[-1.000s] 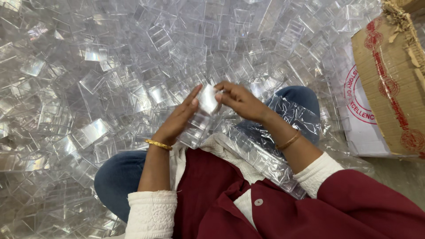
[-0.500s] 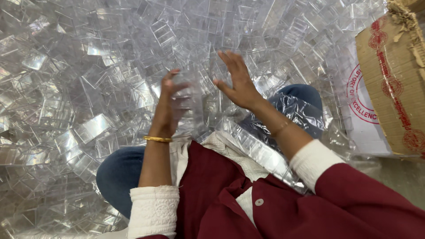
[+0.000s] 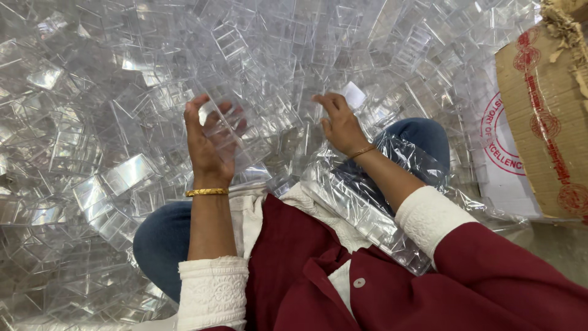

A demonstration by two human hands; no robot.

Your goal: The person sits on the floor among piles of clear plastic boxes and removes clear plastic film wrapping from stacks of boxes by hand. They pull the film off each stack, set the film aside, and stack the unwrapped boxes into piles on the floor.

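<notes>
1. A person sat amid a deep heap of clear plastic boxes that filled the frame on every side.
2. The left hand was raised with its fingers curled around a clear plastic box; the thumb stood on the near-left edge and the other fingertips showed through the far wall, so the box sat between them, tilted.
3. The right hand reached out over the heap with its fingers spread loosely and bent down, the tips resting on or just above the clear pieces; whether they gripped one could not be told.
4. A small clear lid lay just beyond the right fingertips, close by but not visibly pinched.
5. A gold bangle circled the left wrist, a thinner one the right.
6. A clear plastic bag lay across the lap, over the blue trousers and beside the maroon coat.
7. A cardboard carton stood at the right edge, well apart from both hands.
</notes>
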